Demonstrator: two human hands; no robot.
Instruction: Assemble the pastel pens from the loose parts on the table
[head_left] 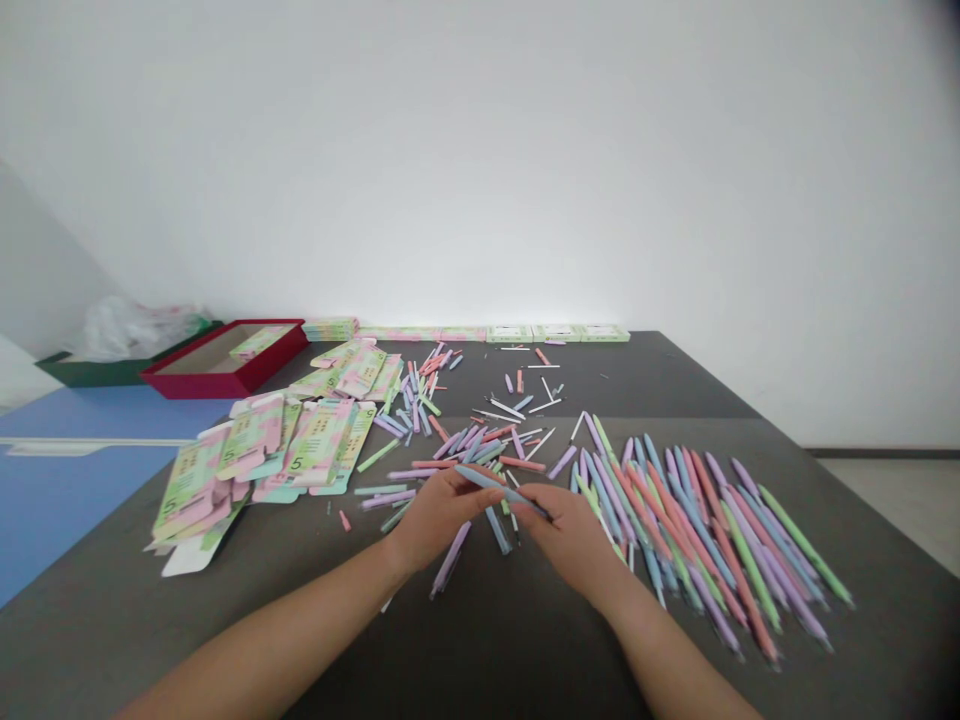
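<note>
Right now, a blue pen (pixel 478 478) slants between the two hands, over scattered pen parts (pixel 469 440): the left hand (pixel 427 515) pinches it toward the upper end, the right hand (pixel 566 535) has its fingers closed on the lower end, and there's a spread of pens (pixel 660 500) to the right on the dark tabletop (pixel 525 640), printed cartons (pixel 322 440) off left

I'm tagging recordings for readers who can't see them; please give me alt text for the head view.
A left hand and right hand hold a blue pen over a dark table. Coloured pens lie at right, loose pen parts in the middle and cartons at left. Farther back are a red tray and a row of boxes.
</note>
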